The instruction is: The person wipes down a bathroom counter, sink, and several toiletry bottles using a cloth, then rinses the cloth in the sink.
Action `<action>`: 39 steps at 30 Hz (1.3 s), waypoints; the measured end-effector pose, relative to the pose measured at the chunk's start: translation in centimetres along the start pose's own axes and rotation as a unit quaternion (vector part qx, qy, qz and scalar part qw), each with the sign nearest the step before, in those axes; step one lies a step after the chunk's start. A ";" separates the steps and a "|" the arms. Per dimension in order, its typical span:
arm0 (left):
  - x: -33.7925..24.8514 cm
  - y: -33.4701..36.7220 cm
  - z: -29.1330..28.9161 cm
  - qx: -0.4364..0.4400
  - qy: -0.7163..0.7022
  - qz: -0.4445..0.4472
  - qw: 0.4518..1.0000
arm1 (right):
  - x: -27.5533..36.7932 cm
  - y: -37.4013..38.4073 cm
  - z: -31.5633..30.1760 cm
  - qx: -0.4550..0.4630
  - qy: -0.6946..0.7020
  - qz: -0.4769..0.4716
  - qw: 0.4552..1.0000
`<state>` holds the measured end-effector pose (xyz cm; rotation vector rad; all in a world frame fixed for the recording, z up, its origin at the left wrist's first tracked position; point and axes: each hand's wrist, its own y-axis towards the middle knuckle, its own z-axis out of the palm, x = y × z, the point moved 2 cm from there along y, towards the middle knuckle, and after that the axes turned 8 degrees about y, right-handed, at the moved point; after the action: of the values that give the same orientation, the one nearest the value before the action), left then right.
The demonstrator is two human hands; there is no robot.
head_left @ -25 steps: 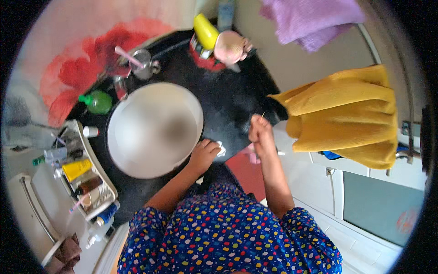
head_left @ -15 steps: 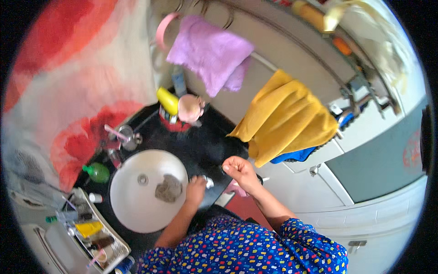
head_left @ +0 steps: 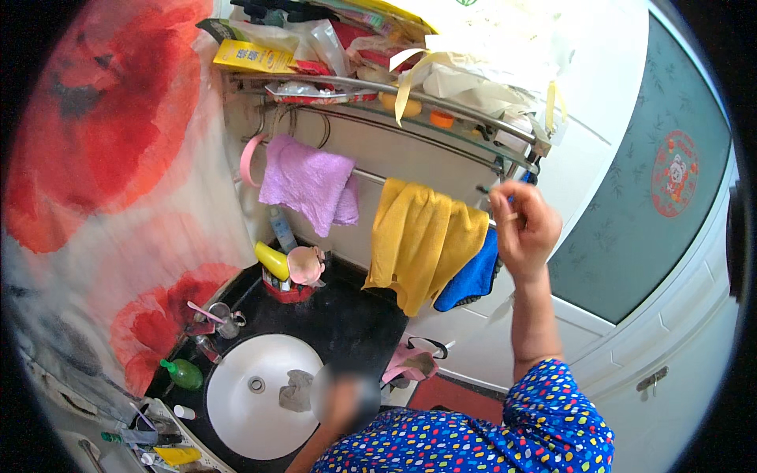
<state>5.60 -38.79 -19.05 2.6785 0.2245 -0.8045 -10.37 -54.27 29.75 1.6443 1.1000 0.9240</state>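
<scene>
My right hand (head_left: 527, 229) is raised beside the right end of the wall rack, its fingers closed in a pinch. What they hold, if anything, is too small to name. The yellow towel (head_left: 430, 244) and a blue cloth (head_left: 471, 276) hang just to its left. My left hand (head_left: 343, 404) is low, at the right rim of the round white sink (head_left: 236, 414), and a blur hides its fingers. A grey wet-looking cloth (head_left: 296, 390) lies in the sink, between the drain and that hand.
A metal rack (head_left: 378, 88) loaded with bags and packets runs along the wall. Below it hangs a purple towel (head_left: 307, 181). On the black counter (head_left: 355, 315) stand a yellow bottle (head_left: 272, 260), a pink cup (head_left: 305, 265), a green bottle (head_left: 183, 374) and a white basket (head_left: 197, 453).
My right hand has risen from beside the counter's edge to the rack's end. The view has tilted up, showing more of the rack. My left hand stays low by the sink.
</scene>
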 end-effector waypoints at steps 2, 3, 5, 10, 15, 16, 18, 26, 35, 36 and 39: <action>0.4 -0.4 -0.2 -0.017 0.035 0.028 0.999 | 0.7 3.1 0.3 0.013 -0.063 -0.137 0.988; 0.0 0.0 -0.4 -0.024 0.035 0.028 0.999 | 0.9 4.3 0.3 0.024 -0.100 -0.193 0.976; -0.7 0.1 -1.0 -0.029 -0.005 0.034 0.999 | 1.0 5.8 0.5 0.060 -0.150 -0.218 0.962; -2.6 0.4 -2.8 0.020 -0.012 0.022 0.999 | -0.3 6.8 0.8 0.154 -0.276 -0.196 0.928; -1.3 -0.2 -1.9 -0.044 -0.008 0.044 0.998 | -0.8 7.1 1.7 0.170 -0.340 -0.187 0.906; -1.2 -0.2 -1.8 -0.037 -0.006 0.034 0.999 | -1.0 7.2 1.8 0.180 -0.359 -0.175 0.899; -0.9 -0.3 -1.6 -0.023 -0.029 0.013 0.999 | -0.6 7.3 2.1 0.190 -0.376 -0.165 0.892; -1.5 0.5 -2.7 -0.012 -0.099 0.043 0.994 | 0.4 7.9 2.1 0.283 -0.443 -0.096 0.845; 1.2 -2.0 0.2 0.005 -0.008 0.089 0.996 | 2.7 6.2 -0.8 0.200 -0.208 -0.135 0.948; 1.9 -2.6 0.8 0.011 -0.004 0.075 0.997 | 3.7 5.9 -1.1 0.199 -0.208 -0.133 0.948; 0.7 -3.4 -0.6 0.035 0.020 0.103 0.994 | 4.5 3.9 -1.7 0.310 -0.092 0.065 0.944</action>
<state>5.67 -35.40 -19.90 2.7277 -0.0704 -0.7069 -9.52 -50.18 34.34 2.2867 1.2350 0.5028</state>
